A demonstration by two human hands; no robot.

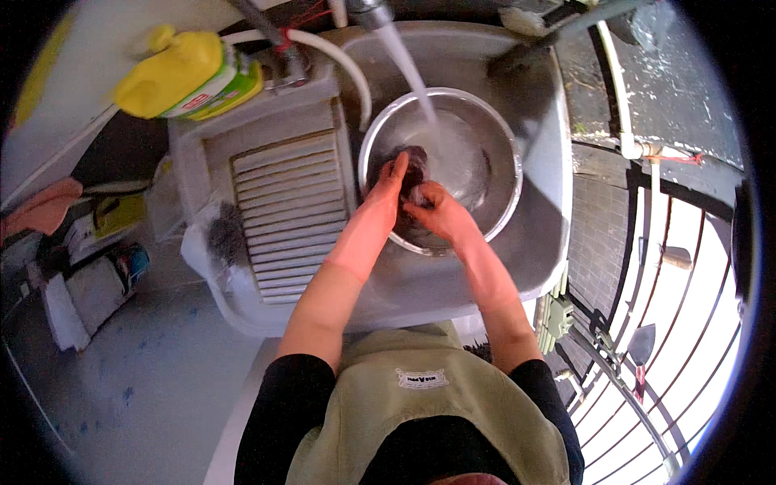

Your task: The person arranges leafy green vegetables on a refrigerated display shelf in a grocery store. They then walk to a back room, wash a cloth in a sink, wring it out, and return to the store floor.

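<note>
A round steel basin (478, 133) sits in the grey sink (453, 48), with water in its bottom. From the tap (369, 11) a stream of water (406, 65) falls into it. My left hand (390, 179) presses against a dark purplish wet thing (416, 166) at the basin's left side; its kind I cannot make out. On the same thing my right hand (440, 212) is closed, with fingers bent. Both hands and lower forearms look pink; whether from thin gloves or light I cannot tell. The hands hide part of the dark thing.
Left of the basin lies a ribbed washboard (287, 214) built into the sink. A dark mesh-like bundle (227, 233) rests at its outer edge. A yellow jug (190, 77) stands behind, near a white hose (339, 61). Barred window and a small spatula (642, 346) are at right.
</note>
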